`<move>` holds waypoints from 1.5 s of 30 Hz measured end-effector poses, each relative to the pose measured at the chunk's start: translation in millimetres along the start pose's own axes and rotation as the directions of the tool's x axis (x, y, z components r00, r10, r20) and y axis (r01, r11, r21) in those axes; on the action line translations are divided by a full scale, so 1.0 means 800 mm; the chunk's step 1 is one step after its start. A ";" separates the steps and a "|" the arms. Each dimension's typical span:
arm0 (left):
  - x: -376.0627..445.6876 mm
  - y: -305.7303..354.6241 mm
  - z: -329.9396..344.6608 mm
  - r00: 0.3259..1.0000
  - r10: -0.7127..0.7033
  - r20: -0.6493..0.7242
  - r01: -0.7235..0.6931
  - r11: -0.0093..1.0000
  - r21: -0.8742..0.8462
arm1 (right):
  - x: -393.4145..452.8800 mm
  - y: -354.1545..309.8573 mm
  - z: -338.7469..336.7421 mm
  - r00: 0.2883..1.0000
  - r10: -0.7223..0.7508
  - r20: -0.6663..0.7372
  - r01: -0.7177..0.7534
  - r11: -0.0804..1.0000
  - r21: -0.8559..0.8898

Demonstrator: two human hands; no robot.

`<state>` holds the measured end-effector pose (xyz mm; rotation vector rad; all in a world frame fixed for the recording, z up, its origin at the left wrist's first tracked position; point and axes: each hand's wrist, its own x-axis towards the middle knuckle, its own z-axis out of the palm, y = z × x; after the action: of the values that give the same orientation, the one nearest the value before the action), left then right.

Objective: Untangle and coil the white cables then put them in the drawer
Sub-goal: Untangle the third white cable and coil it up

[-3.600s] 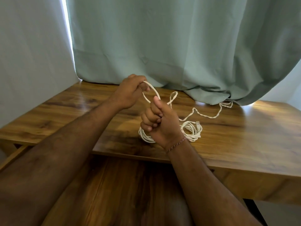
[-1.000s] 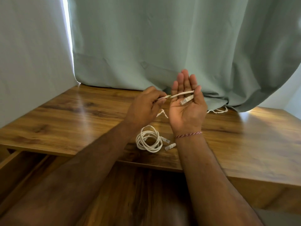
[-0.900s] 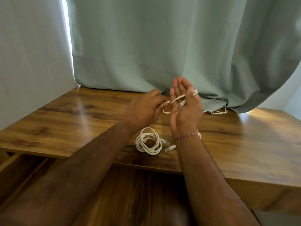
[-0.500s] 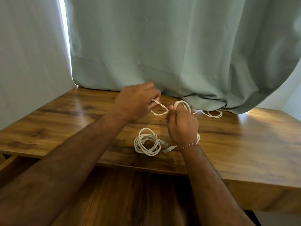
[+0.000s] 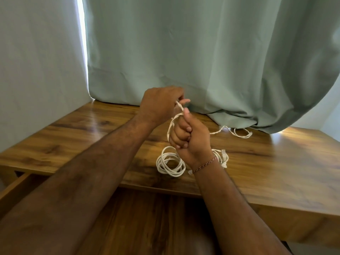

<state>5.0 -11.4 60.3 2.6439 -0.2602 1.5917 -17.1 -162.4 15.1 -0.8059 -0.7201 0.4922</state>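
nearest the camera, two bare forearms reach forward over an open drawer whose wooden bottom shows below the front edge of the desk. on the desk near that front edge lies a coiled white cable, several loops stacked flat, touching nothing but the wood. just to its right a second bundle of white cable with a clear plug on top peeks out from behind the right wrist, which wears a thin braided bracelet. above the coils, lifted off the desk, the right hand is closed into a fist, its fingers curled tight into the palm and the thumb pointing up; a loop of a twisted white cable runs round the outside of those fingers and up over the thumb tip. a little farther and to the left, the left hand pinches the same cable between thumb and forefinger, the other fingers folded in, holding the strand taut just above the right thumb. beyond the right hand the free end of that cable trails along the desk to a small loop lying at the hem of the green curtain, which hangs down onto the back of the desk. a bright slit of light shows at the curtain's left edge beside a pale wall.
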 end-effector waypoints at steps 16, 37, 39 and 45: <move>-0.002 0.032 0.003 0.726 -0.456 0.515 0.688 0.495 -0.532 | 0.074 -0.062 0.030 0.801 -0.112 -0.588 0.463 0.738 0.491; 0.010 -0.007 -0.041 0.948 0.244 0.207 -0.267 0.959 0.095 | 0.061 -0.052 -0.034 0.872 -0.410 0.269 0.189 -0.226 -0.956; 0.006 -0.019 -0.045 0.946 0.261 0.195 -0.290 0.946 0.142 | 0.061 -0.049 -0.028 0.874 -0.379 0.305 0.194 -0.303 -0.933; -0.009 -0.033 -0.039 0.968 0.122 0.218 -0.177 0.950 0.257 | 0.057 -0.038 -0.013 0.941 -0.248 0.232 0.080 -0.500 -0.862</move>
<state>-21.1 19.2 70.1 3.0731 -0.2719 1.4999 24.4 -156.7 51.7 -2.4467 -1.1171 -0.9471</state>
